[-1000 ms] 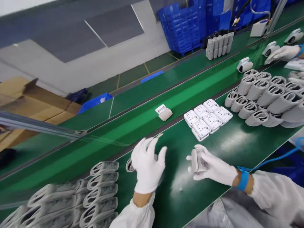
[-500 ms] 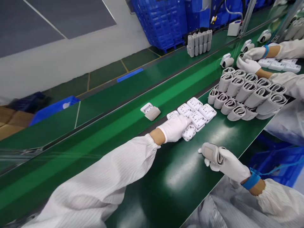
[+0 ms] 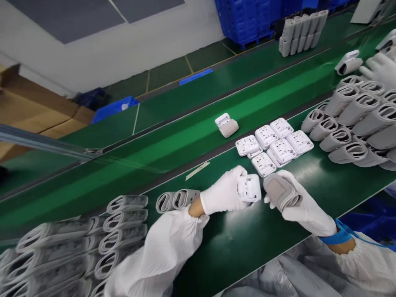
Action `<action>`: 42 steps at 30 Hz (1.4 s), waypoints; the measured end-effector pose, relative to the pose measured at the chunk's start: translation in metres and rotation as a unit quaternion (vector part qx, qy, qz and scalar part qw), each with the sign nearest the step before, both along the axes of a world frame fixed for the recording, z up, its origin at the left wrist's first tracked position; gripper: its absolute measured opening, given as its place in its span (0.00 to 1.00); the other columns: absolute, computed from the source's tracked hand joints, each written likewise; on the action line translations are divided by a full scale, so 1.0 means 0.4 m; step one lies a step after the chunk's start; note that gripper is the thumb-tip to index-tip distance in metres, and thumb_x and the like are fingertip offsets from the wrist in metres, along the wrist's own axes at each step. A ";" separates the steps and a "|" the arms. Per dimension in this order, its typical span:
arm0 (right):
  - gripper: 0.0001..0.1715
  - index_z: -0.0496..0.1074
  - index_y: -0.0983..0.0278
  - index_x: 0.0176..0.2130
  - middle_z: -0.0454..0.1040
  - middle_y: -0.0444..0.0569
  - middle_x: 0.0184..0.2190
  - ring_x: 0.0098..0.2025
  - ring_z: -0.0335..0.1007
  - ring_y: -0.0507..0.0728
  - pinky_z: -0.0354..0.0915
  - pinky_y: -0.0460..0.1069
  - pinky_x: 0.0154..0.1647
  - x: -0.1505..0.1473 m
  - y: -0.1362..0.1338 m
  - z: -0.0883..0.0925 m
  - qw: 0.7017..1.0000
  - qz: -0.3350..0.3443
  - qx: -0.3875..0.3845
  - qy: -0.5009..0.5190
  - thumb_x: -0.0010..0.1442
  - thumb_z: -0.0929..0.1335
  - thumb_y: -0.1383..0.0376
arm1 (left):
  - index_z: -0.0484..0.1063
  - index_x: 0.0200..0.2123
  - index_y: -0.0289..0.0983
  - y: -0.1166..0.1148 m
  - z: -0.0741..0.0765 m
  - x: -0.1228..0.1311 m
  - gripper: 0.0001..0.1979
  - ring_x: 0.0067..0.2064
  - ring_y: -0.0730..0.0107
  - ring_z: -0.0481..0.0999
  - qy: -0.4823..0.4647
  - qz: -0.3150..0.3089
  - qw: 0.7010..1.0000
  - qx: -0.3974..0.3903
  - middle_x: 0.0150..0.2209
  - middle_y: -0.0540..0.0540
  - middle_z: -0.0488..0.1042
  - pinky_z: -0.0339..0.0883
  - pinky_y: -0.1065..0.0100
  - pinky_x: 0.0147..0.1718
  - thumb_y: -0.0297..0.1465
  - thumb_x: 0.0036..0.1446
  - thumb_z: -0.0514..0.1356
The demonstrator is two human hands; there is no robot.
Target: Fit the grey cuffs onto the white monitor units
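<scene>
My left hand (image 3: 227, 192), in a white glove, is closed around a small white plastic device (image 3: 249, 188) with dark marks on its face. Close by on the right, my gloved right hand (image 3: 305, 206) grips a rolled grey fabric cuff (image 3: 280, 192), its coiled end towards me. A narrow gap separates the device from the cuff. Just beyond both hands, several more white devices (image 3: 283, 150) lie in a cluster on the green work surface (image 3: 216, 255), some stacked. A blue band circles my right wrist.
Stacks of rolled grey cuffs stand at right (image 3: 343, 140) and at lower left (image 3: 123, 231); two cuffs (image 3: 177, 200) lie behind my left wrist. One device with a cuff (image 3: 227, 125) sits on the green belt (image 3: 192, 136). A co-worker's gloved hand (image 3: 382, 68) shows at far right.
My left hand has picked up a white device from the cluster and brought it back beside the cuff in my right hand. The view has swung left, showing more cuffs.
</scene>
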State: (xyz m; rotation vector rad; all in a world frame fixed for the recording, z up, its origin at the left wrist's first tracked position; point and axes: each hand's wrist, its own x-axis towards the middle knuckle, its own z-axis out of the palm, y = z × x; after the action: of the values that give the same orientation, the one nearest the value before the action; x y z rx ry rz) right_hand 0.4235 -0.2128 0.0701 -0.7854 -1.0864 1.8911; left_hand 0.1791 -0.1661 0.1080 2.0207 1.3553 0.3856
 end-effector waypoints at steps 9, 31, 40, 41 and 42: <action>0.49 0.56 0.50 0.65 0.71 0.56 0.60 0.60 0.75 0.66 0.75 0.61 0.57 -0.154 0.008 -0.010 0.989 0.001 0.131 -0.060 0.56 0.80 0.50 | 0.77 0.45 0.36 -0.303 -0.141 0.043 0.22 0.36 0.67 0.80 -0.596 0.415 0.663 -0.184 0.39 0.43 0.80 0.76 0.67 0.34 0.45 0.56 0.72; 0.40 0.61 0.51 0.60 0.70 0.53 0.63 0.63 0.73 0.63 0.75 0.56 0.61 -0.198 -0.056 -0.001 0.941 0.022 0.267 -0.209 0.56 0.80 0.65 | 0.53 0.75 0.54 -0.369 -0.124 0.078 0.34 0.73 0.55 0.61 -0.654 0.400 0.641 -0.036 0.69 0.46 0.66 0.54 0.55 0.74 0.51 0.71 0.55; 0.50 0.65 0.60 0.69 0.80 0.55 0.54 0.51 0.82 0.65 0.80 0.55 0.55 -0.199 -0.069 0.008 0.868 -0.003 0.368 -0.333 0.54 0.80 0.57 | 0.55 0.75 0.50 -0.382 -0.129 0.086 0.33 0.70 0.53 0.66 -0.591 0.391 0.703 0.053 0.66 0.43 0.69 0.60 0.54 0.71 0.50 0.71 0.52; 0.49 0.66 0.60 0.69 0.80 0.54 0.54 0.50 0.83 0.64 0.81 0.54 0.54 -0.201 -0.071 0.010 0.865 -0.008 0.373 -0.334 0.54 0.80 0.57 | 0.55 0.75 0.50 -0.381 -0.130 0.086 0.33 0.70 0.52 0.67 -0.589 0.389 0.706 0.059 0.66 0.42 0.69 0.60 0.54 0.71 0.51 0.71 0.52; 0.49 0.66 0.60 0.69 0.80 0.54 0.54 0.49 0.83 0.64 0.81 0.54 0.53 -0.203 -0.074 0.011 0.862 -0.014 0.377 -0.337 0.54 0.80 0.58 | 0.55 0.75 0.50 -0.380 -0.132 0.087 0.33 0.69 0.52 0.67 -0.587 0.389 0.707 0.064 0.66 0.42 0.69 0.61 0.54 0.71 0.51 0.71 0.52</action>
State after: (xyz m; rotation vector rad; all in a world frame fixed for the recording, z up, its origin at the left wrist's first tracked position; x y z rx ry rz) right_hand 0.3424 -0.2424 0.0745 -0.9820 -2.0502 0.9741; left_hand 0.2140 -0.3183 0.0554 0.6956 1.1543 1.7965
